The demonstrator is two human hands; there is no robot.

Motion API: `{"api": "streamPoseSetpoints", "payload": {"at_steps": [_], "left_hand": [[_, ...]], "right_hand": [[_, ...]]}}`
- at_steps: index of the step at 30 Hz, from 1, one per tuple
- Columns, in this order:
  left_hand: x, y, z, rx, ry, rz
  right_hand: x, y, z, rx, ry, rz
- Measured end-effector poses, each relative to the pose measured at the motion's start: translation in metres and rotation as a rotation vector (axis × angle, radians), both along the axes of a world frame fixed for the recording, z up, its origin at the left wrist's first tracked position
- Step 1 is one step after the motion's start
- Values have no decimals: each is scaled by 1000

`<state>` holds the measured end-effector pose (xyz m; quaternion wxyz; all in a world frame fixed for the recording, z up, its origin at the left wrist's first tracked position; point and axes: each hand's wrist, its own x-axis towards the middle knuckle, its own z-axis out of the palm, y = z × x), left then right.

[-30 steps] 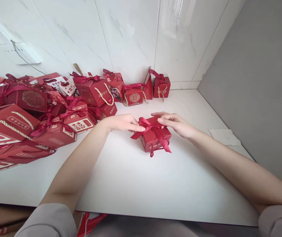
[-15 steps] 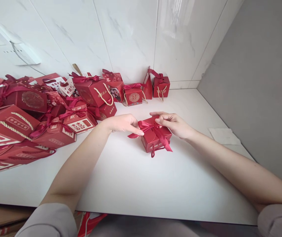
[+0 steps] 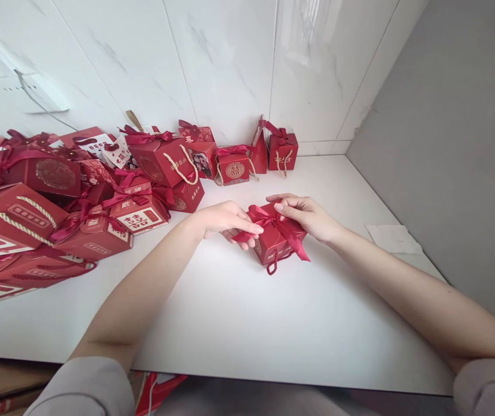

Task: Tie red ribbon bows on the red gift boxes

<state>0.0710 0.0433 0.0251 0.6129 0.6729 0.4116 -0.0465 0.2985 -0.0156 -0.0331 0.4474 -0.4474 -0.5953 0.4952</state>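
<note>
A small red gift box [image 3: 269, 248] rests on the white table in front of me, with a dark red cord handle [image 3: 273, 268] at its near side. Over its top lies a red satin ribbon [image 3: 295, 240] tied in a bow. My left hand [image 3: 232, 224] is at the box's left side, thumb and fingers closed on the ribbon's left tail. My right hand [image 3: 310, 215] grips the box at its far right top corner, the thumb on top by the bow and the fingers along the back edge, partly hidden.
Many similar red gift boxes [image 3: 113, 237] are piled on the left. Several more stand along the tiled wall, including a small box with a gold cord [image 3: 285, 155]. A white tissue [image 3: 394, 238] lies near the table's right edge. A grey wall bounds the right side.
The box has shifted slightly to the right with my right hand. My left hand has moved a little right and now has the ribbon's left tail among its fingers.
</note>
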Motion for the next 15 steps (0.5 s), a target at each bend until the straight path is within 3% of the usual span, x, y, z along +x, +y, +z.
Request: {"api": "streamPoseSetpoints", "payload": {"at_steps": [15], "left_hand": [[-4, 9, 0, 15, -49, -59]], "right_hand": [[2, 3, -1, -5, 22, 47]]}}
